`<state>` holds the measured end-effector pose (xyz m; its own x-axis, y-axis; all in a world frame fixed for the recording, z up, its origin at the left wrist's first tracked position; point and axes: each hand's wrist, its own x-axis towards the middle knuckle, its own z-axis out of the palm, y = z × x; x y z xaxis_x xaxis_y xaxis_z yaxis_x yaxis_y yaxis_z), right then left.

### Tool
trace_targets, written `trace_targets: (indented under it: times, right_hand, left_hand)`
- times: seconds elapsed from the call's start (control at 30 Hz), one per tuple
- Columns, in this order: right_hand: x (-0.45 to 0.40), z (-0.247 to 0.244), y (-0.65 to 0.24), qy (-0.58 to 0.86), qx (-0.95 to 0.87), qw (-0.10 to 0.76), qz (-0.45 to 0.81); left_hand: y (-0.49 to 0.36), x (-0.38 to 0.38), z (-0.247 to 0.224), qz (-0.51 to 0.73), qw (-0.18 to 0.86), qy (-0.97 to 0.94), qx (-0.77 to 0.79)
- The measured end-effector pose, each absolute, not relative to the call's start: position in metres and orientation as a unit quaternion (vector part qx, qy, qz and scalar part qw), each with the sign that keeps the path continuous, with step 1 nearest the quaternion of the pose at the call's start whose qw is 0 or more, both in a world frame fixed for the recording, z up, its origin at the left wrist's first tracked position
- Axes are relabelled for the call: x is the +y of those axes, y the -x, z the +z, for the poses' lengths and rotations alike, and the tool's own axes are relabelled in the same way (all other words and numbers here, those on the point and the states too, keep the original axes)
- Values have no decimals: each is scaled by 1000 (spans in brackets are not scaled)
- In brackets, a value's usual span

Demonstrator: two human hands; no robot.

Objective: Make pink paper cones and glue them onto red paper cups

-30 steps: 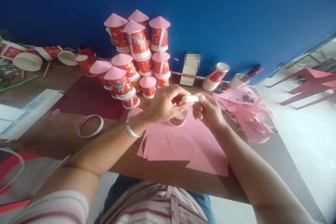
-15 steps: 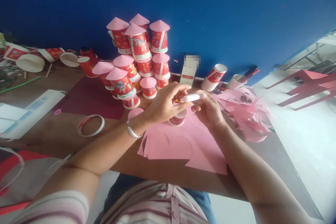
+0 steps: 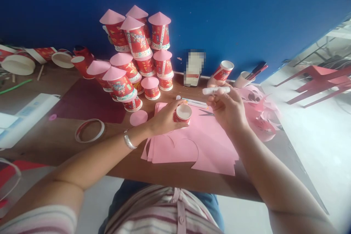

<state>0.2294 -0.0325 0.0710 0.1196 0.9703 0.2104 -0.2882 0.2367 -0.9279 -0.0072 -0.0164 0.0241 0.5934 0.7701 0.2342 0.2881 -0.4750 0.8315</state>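
Observation:
My left hand [image 3: 166,120] is closed round the side of a small red paper cup [image 3: 183,114], whose pale round face points up. The cup is over a stack of pink paper sheets [image 3: 175,150]. Higher and to the right, my right hand [image 3: 229,106] grips a white pen-shaped tube [image 3: 216,90] between thumb and fingers, held roughly level. Between the hands, a white and blue pen [image 3: 194,102] and the dark blades of scissors [image 3: 207,113] lie on the paper. A pink paper disc [image 3: 138,118] is on the table, left of my left hand.
Stacked red cups with pink cone tops [image 3: 136,38] stand at the back left. A phone [image 3: 194,68] leans by the blue wall. Another red cup [image 3: 221,72], a pen cup [image 3: 244,79] and pink scraps [image 3: 260,117] are at right. A paper ring [image 3: 90,131] lies at left.
My hands have moved apart. The left has gone down from the white tube to the red cup. The right has moved right and slightly up with the tube. The view has shifted slightly.

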Motion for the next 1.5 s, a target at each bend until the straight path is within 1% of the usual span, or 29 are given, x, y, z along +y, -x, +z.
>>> trace_targets:
  times: [0.1,0.27,0.43,0.6,0.83,1.1,1.4,1.5]
  right_hand:
    - [-34,65,-227,382,-456,633,495]
    - [-37,47,-223,380,-491,615,487]
    - [-37,32,-213,408,-483,601,488]
    - [-35,33,-217,420,-476,601,486]
    - [-41,32,-216,394,-551,596,431]
    - [-46,38,-209,445,-594,567,357]
    - [-45,37,-213,496,-594,542,329]
    - [-46,38,-212,486,-583,562,328]
  left_hand:
    - [1,-20,26,296,388,-796,357]
    - [-2,-20,18,346,367,-787,355]
    - [-4,-18,7,361,374,-782,343]
    - [-2,-17,5,358,377,-783,342]
    - [-1,-17,5,348,378,-784,348]
    - [-2,-18,8,342,389,-781,348]
    - [-2,-19,9,345,391,-781,343]
    - [-2,-19,10,349,388,-781,343]
